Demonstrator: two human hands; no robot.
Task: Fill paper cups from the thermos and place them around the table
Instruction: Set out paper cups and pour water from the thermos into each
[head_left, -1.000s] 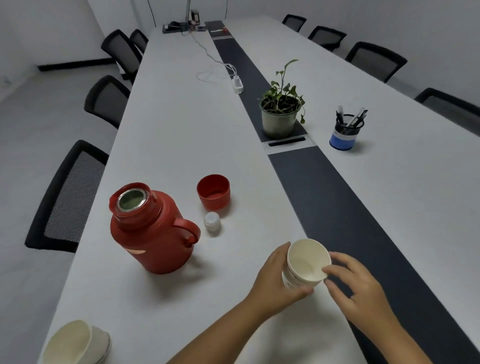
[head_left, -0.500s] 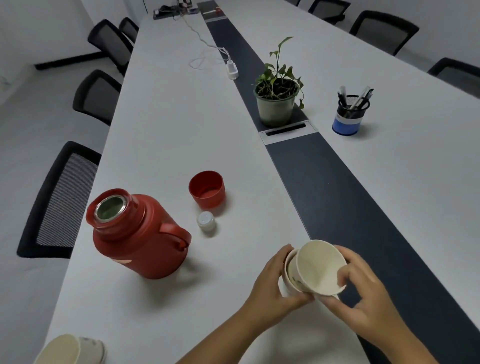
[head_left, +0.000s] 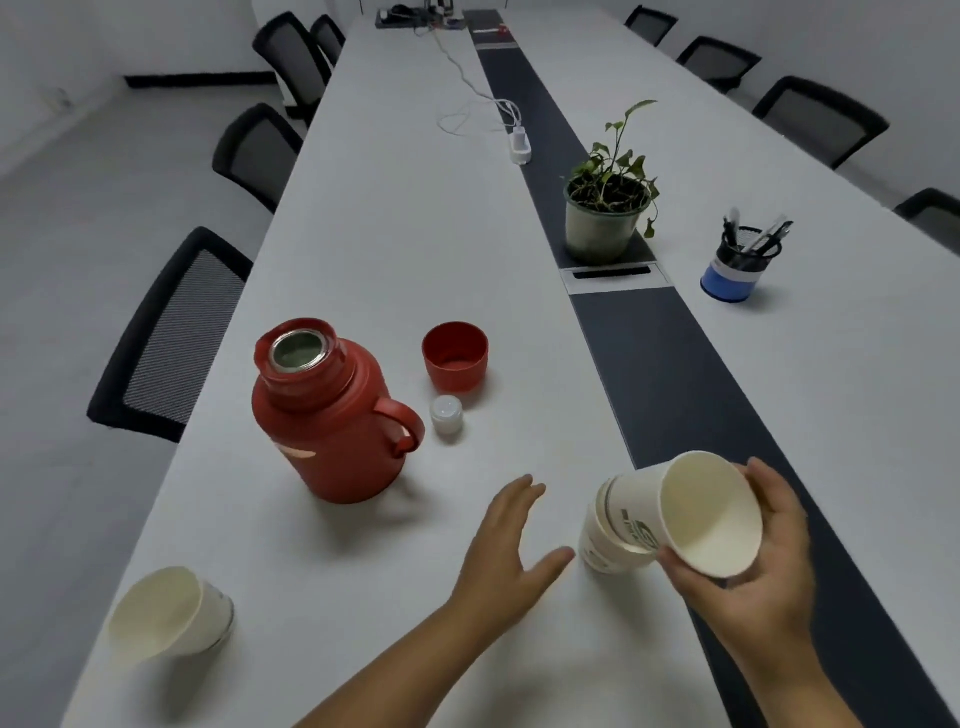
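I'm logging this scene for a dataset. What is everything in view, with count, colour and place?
thermos: 1, red, open, left of centre on table
lid cup: 1, red, right of thermos
stopper: 1, white, below lid cup
cup: 1, white, tilted in right hand
cup stack: 1, white, under held cup
cups: white, count unclear, near-left edge
plant: 1, green, dark centre strip
pen holder: 1, blue and black, right side
charger: 1, white, far centre
table: 1, white
chairs: black, both sides
left hand: open, over table
right hand: holds cup
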